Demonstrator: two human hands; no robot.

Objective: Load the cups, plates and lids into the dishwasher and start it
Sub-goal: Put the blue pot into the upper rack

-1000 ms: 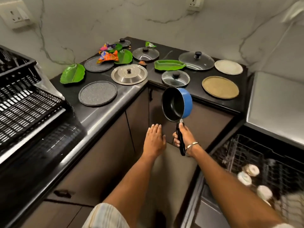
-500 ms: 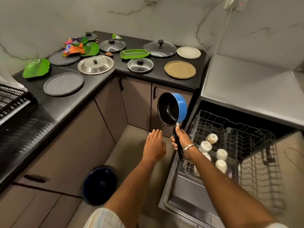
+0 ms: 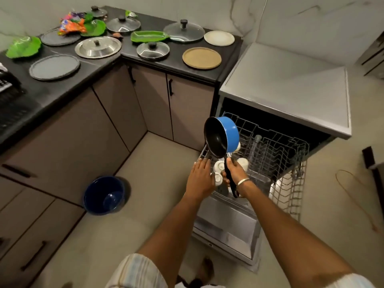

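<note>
My right hand (image 3: 235, 172) grips the black handle of a blue saucepan (image 3: 221, 137), held upright over the front left corner of the pulled-out dishwasher rack (image 3: 276, 150). My left hand (image 3: 200, 177) hovers open beside it, at the rack's left edge. Several white cups (image 3: 219, 170) stand upside down in the rack, partly hidden by my hands. On the black counter (image 3: 87, 71) lie a steel lid (image 3: 98, 47), glass lids (image 3: 152, 50) (image 3: 184, 31) (image 3: 123, 24), grey plates (image 3: 54, 67) (image 3: 60, 38), a tan plate (image 3: 201, 58), a white plate (image 3: 219, 38) and green leaf plates (image 3: 23, 47) (image 3: 148, 36).
The open dishwasher door (image 3: 226, 223) lies flat just in front of me. A dark blue bucket (image 3: 105, 195) stands on the floor by the cabinets. Snack wrappers (image 3: 71, 26) lie at the back of the counter. A black dish rack (image 3: 8, 88) sits at far left.
My view has swung right and down from the counter to the dishwasher. Both hands and the saucepan have come from in front of the cabinets to over the rack.
</note>
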